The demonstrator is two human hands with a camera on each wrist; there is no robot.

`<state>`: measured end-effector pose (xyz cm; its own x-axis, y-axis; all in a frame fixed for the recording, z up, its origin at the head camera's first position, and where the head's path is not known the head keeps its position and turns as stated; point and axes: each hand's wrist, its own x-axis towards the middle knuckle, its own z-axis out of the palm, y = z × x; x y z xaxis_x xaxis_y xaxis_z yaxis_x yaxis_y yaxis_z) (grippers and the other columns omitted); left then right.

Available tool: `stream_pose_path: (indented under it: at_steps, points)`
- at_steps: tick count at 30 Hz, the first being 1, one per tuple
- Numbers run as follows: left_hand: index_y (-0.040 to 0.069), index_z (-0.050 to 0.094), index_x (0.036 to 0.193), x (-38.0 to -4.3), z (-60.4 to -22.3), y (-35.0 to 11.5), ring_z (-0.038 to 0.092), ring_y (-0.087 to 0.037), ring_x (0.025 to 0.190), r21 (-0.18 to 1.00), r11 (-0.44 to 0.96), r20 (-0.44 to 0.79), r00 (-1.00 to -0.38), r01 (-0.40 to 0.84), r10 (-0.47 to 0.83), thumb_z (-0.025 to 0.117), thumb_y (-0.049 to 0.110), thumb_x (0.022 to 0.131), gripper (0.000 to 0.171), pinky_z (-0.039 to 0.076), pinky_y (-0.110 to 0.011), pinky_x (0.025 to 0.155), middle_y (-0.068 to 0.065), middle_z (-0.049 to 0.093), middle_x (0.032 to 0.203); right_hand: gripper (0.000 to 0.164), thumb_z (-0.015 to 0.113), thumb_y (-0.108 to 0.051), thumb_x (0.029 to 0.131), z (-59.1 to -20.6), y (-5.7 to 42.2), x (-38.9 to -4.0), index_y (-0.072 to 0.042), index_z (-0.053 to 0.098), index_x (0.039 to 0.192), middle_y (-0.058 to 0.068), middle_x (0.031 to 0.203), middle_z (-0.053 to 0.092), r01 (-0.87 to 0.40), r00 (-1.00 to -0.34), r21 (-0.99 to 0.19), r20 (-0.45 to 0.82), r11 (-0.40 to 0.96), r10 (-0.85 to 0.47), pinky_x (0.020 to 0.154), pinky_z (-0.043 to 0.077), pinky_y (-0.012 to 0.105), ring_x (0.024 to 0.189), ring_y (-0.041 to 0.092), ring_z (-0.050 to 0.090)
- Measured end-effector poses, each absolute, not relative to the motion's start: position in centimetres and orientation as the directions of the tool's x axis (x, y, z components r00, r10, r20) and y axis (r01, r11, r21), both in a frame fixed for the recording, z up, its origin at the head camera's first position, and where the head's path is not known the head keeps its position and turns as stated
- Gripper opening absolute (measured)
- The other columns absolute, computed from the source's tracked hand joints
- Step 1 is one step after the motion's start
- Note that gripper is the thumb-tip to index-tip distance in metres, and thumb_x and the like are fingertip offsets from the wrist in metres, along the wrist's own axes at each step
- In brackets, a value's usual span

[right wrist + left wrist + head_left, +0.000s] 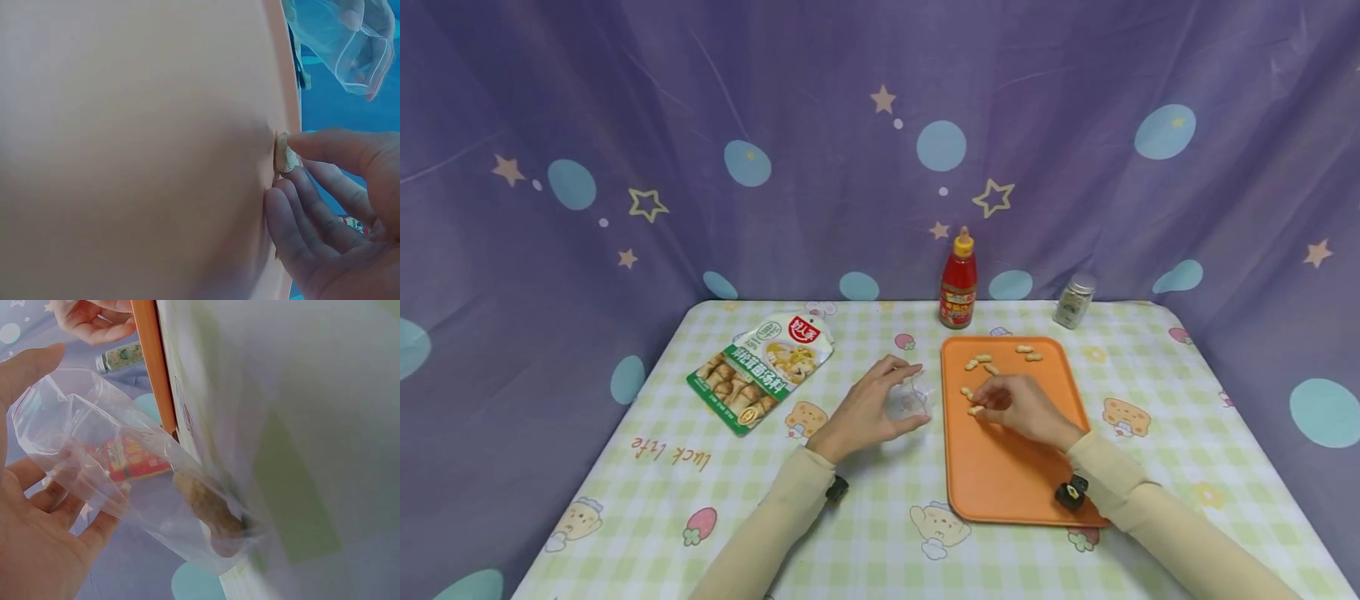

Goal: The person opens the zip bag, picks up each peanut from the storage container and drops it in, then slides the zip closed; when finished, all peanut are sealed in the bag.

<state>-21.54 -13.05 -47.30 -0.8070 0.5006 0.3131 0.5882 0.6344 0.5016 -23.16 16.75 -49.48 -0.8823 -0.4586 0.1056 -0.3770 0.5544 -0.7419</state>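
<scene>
My left hand (pixel 868 415) holds a clear plastic zip bag (pixel 81 434) by its mouth, thumb on one side and fingers on the other, so the mouth gapes. One unshelled peanut (pixel 209 506) lies in the bottom of the bag, low over the tablecloth. Over the orange tray (pixel 1000 483), my right hand (pixel 1028 410) has its thumb and fingers around another peanut (pixel 284 153) at the tray's surface. Close by its fingertips lies a further peanut (pixel 966 392). More peanuts (pixel 977 362) are scattered across the far part of the tray.
A red sauce bottle (pixel 958 287) with a yellow cap stands behind the tray. To its right is a small seasoning jar (pixel 1075 302). A green and white food packet (pixel 760 371) lies on the left of the checked tablecloth (pixel 820 533). A purple curtain (pixel 820 100) hangs behind.
</scene>
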Motion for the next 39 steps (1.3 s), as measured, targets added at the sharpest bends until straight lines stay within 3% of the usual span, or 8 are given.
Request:
stream_pose_path:
  at_steps: [25, 39]
  points:
    - [0.01, 0.061, 0.146, -21.6, -47.5, -13.0, 0.058, -0.014, 0.126, 0.502, 0.637, 0.308, -0.809, 0.585, 0.5, 0.086, 0.046, 0.084, 0.076, 0.051, -0.037, 0.112, 0.001, 0.058, 0.133, 0.009, 0.08, -0.007, 0.089, -50.0, 15.7, -22.7, -0.011, 0.078, 0.097, -0.003, 0.084, 0.073, -0.397, -0.864, -0.732, 0.096, 0.553, -0.493, 0.068, 0.053, 0.02, 0.073, 0.005, 0.062]
    - [0.011, 0.061, 0.146, -21.8, -47.7, -12.9, 0.058, -0.013, 0.123, 0.493, 0.634, 0.314, -0.801, 0.596, 0.51, 0.086, 0.046, 0.084, 0.077, 0.053, -0.037, 0.109, 0.002, 0.058, 0.133, 0.011, 0.08, -0.012, 0.091, -48.1, 15.1, -22.9, -0.011, 0.077, 0.102, -0.001, 0.09, 0.075, -0.396, -0.885, -0.742, 0.15, 0.541, -0.442, 0.074, 0.059, 0.024, 0.08, 0.009, 0.068]
